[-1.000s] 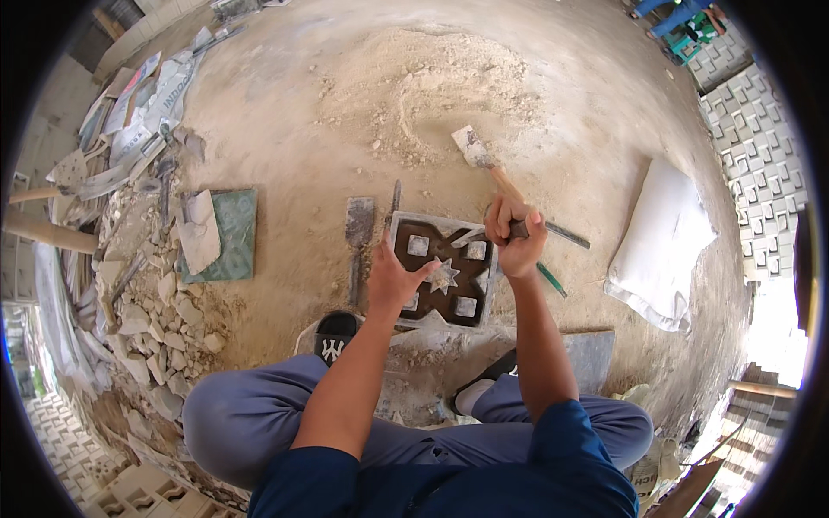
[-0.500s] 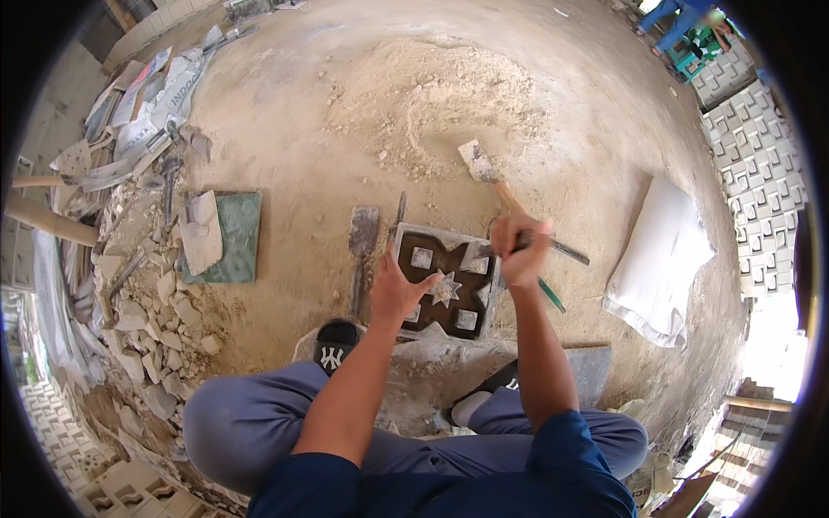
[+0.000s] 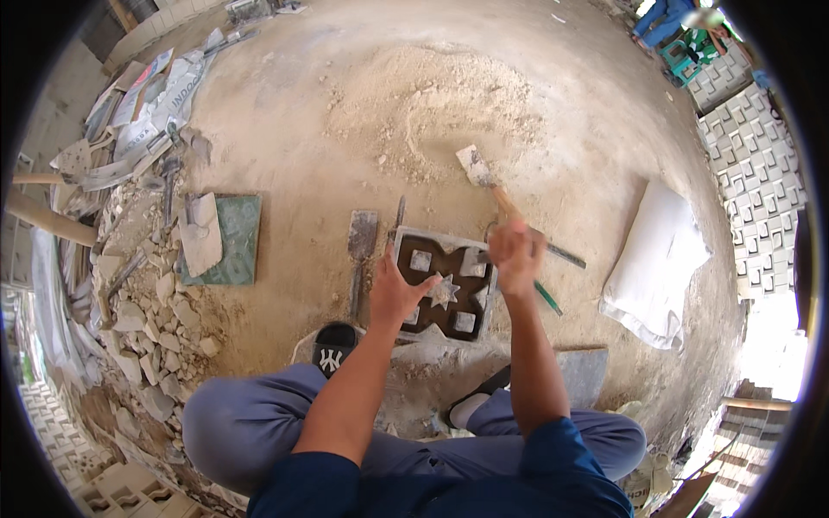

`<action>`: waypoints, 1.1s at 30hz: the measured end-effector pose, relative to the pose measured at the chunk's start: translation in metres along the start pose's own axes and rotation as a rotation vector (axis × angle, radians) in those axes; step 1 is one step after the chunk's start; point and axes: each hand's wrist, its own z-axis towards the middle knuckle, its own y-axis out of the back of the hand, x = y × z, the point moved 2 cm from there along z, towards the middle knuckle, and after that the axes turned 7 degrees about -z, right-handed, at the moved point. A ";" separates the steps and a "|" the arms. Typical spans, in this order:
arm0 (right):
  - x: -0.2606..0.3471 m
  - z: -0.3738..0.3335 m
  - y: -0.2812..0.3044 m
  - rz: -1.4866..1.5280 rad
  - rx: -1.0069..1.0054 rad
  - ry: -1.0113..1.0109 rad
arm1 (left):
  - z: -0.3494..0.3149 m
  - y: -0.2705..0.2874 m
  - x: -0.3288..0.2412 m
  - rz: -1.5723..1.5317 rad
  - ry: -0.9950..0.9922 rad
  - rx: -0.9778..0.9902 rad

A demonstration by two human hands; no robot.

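A square grey block mould (image 3: 490, 298) lies in front of me, with dark channels around pale square pieces and a star-shaped piece (image 3: 444, 292) in its middle. My left hand (image 3: 395, 292) grips its left edge, the thumb reaching over to the star. My right hand (image 3: 518, 259) is closed around a dark tool above the mould's upper right side; the fingers and blur hide its kind. A wooden-handled trowel (image 3: 474, 166) lies just beyond that hand. Left of the mould lies a flat grey trowel (image 3: 363, 235), and a thin pointed tool (image 3: 401, 210) rests at its upper left corner.
A heap of pale powder (image 3: 466, 86) spreads beyond the mould. Left are a green board (image 3: 240, 237) with a pale plate on it, and broken rubble (image 3: 142, 324). Right are a dark bar (image 3: 566, 257), a green-handled tool (image 3: 547, 299) and a white sack (image 3: 656, 268). Another person (image 3: 663, 22) is far right.
My right hand has turned and shifted slightly down and left, with the dark tool now more hidden in it. My left hand stays on the mould.
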 end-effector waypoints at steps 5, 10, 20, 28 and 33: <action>0.010 0.009 -0.029 -0.436 -0.199 -0.192 | 0.000 0.006 0.007 0.018 -0.010 -0.010; 0.001 0.000 -0.020 -0.358 -0.148 -0.169 | -0.002 -0.006 0.003 0.027 -0.003 -0.007; 0.002 0.003 -0.016 -0.216 -0.170 -0.077 | -0.006 0.002 -0.001 0.039 0.005 0.004; 0.001 -0.002 -0.015 -0.184 -0.367 0.057 | -0.001 0.002 -0.004 -0.012 0.049 0.044; 0.002 0.008 -0.010 -0.458 -0.246 -0.136 | -0.008 -0.004 -0.005 -0.007 0.054 0.086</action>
